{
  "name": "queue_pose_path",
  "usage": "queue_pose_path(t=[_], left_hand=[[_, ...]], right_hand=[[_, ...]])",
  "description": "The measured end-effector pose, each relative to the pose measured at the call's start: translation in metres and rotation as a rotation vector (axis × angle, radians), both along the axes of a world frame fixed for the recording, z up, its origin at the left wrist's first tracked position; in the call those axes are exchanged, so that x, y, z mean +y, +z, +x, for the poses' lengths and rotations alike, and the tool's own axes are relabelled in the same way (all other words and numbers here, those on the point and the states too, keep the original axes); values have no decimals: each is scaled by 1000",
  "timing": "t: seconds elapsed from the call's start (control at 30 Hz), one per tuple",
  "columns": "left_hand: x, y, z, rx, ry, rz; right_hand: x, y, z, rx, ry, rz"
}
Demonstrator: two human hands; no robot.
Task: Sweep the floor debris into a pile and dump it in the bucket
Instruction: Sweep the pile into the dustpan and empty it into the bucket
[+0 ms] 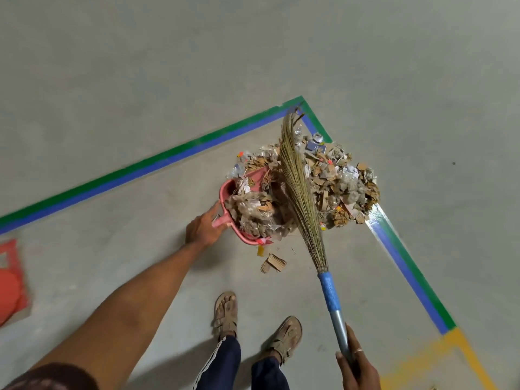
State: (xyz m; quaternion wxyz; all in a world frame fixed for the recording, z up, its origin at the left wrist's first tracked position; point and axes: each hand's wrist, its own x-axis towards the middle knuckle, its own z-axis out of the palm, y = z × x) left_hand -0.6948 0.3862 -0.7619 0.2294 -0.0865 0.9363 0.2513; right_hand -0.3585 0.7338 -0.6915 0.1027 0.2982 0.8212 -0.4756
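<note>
Head view: left grip (204,229) clamped on dustpan (225,190) handle, right grip (356,367) clamped on broom (301,198) shaft. Risk: dustpan overfull; tilting on lift would likely spill debris (253,209).

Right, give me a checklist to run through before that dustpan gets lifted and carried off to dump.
1. Left hand grips the dustpan handle: ok.
2. Right hand holds the broom shaft: ok.
3. Dustpan loaded: ok, it is heaped with scraps. Whether the heap will stay put when lifted: cannot tell.
4. Debris pile all in the pan: not ok, much of it lies on the floor by the tape corner.
5. No strays: not ok, a cardboard scrap lies apart, near the pan.
6. Bucket located: cannot tell. Only a red object, cut off at the left edge, shows.
</note>
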Motion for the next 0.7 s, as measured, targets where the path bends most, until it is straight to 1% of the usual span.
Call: queue_pose_path(t=[0.03, 0.07, 0.13, 0.17, 0.2, 0.27, 0.37, 0.57, 0.7], left_hand=[[-6, 8, 1, -2, 0, 2], [-11, 15, 2, 0, 1, 7], [-21, 28, 4, 1, 5, 16], [-26, 34, 6, -1, 7, 17], [-30, 39, 7, 1, 8, 17], [-39, 51, 10, 11, 18, 18], [-49, 69, 14, 27, 24, 15], [-64, 101, 29, 51, 77, 14], [-68, 114, 39, 60, 162, 9]], right_hand=[[-10, 6, -5, -39, -29, -14], [-13, 13, -5, -24, -75, -14], [-19, 28, -8, -46, -53, 3], [-19, 30, -7, -53, -74, -19], [-27, 37, -8, -34, -68, -18], [-33, 47, -7, 2, -77, -70], [-32, 55, -10, -13, -93, -130], [-23, 71, -18, 8, -53, -86], [-7, 70, -31, -33, -33, -41]])
